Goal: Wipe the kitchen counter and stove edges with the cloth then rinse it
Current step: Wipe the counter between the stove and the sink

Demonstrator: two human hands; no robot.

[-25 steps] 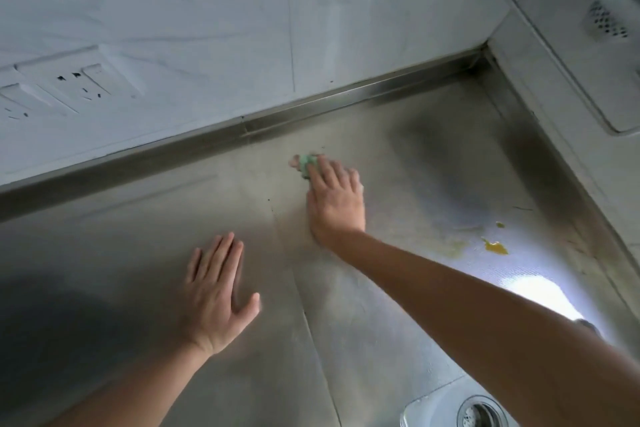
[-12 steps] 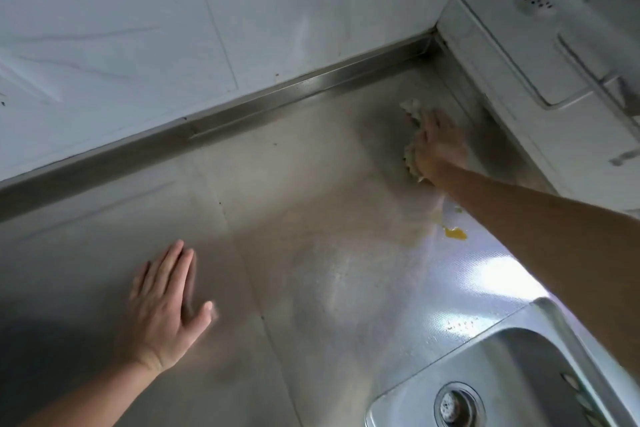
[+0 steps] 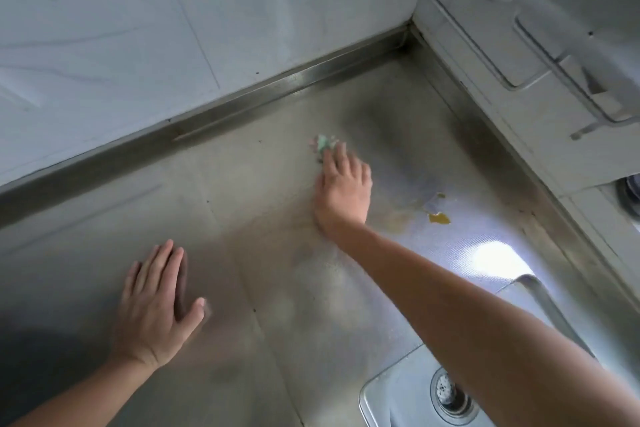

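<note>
Head view, as I watch from afar: the right hand [image 3: 344, 189] presses a crumpled pale-green cloth [image 3: 323, 144] flat against the brushed stainless-steel counter [image 3: 242, 204], fingers covering most of it, near the back rail. Left hand [image 3: 157, 308] lies spread, palm down, empty, well apart. A yellow spill [image 3: 439, 218] sits just right of the wiping hand; the steel sink [image 3: 391, 395] shows below.

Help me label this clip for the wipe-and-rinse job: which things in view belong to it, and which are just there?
Part of the job:
right hand
cloth
counter
yellow spill
sink

Just there:
left hand, flat on the counter
wall tiles
</note>
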